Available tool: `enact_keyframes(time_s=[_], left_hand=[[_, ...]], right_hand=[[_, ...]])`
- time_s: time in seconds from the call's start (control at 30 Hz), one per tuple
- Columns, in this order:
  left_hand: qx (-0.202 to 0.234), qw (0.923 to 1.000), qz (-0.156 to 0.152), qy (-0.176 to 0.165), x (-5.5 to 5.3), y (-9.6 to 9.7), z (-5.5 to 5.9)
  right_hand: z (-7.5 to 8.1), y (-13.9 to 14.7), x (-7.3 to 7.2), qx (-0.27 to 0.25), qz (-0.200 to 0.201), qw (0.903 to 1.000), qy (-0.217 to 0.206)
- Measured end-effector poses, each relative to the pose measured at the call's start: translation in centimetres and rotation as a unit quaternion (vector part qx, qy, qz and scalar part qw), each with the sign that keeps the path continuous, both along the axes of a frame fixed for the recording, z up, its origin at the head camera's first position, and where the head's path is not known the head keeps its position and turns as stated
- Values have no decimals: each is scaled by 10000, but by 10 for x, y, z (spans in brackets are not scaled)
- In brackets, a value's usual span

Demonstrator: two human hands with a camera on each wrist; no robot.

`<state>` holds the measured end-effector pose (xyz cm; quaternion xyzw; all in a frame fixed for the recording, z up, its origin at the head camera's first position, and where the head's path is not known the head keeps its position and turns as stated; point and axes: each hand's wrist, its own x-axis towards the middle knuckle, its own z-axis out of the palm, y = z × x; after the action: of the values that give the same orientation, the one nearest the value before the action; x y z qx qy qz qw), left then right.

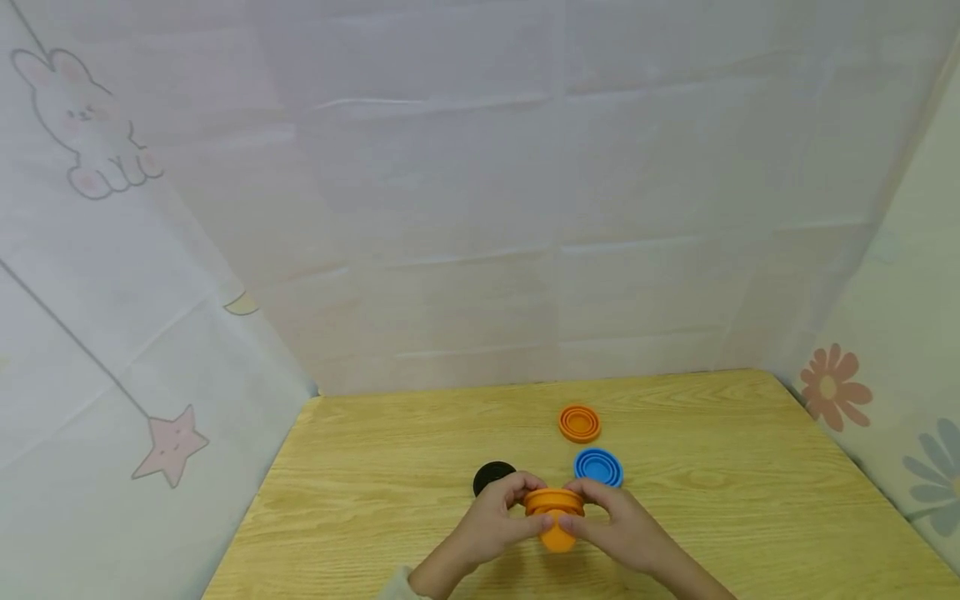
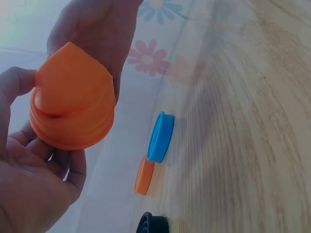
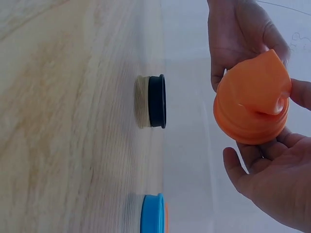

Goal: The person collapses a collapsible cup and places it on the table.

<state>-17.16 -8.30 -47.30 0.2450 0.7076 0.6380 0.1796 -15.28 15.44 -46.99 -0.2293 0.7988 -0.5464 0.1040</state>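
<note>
An orange collapsible silicone cup (image 1: 556,502) is held between both hands above the near part of the table. My left hand (image 1: 491,521) grips its left side, thumb on the near wall and fingers round the rim. On the other side my right hand (image 1: 622,525) grips it the same way, the two thumbs close together. In the left wrist view the cup's soft wall (image 2: 73,77) bulges to a pointed shape, with a fold pressed in by a thumb. The right wrist view shows that dented wall (image 3: 255,87) above the ringed rim.
A black collapsed cup (image 1: 492,476) lies just beyond my left hand. Beyond the right hand sits a blue collapsed cup (image 1: 598,467), and farther back an orange collapsed cup (image 1: 580,423). The wood-grain table (image 1: 360,500) meets patterned sheeting (image 1: 450,250) at the back and sides.
</note>
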Motion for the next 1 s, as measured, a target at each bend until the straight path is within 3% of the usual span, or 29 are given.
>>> enact_keyframes(time_s=[0.23, 0.47, 0.77, 1.0], left_hand=[[-232, 9993, -3, 290, -2, -1, 1], [-314, 9986, 99, 426, -1, 0, 2], [-258, 9991, 152, 298, -1, 1, 0], [-499, 9974, -270, 454, -5, -3, 0]], right_hand=[[0, -1, 0, -65, -191, 9997, 127], [4, -1, 0, -69, -86, 9999, 16], [3, -2, -2, -213, 150, 9995, -154], [3, -1, -4, -342, 105, 9987, -350]])
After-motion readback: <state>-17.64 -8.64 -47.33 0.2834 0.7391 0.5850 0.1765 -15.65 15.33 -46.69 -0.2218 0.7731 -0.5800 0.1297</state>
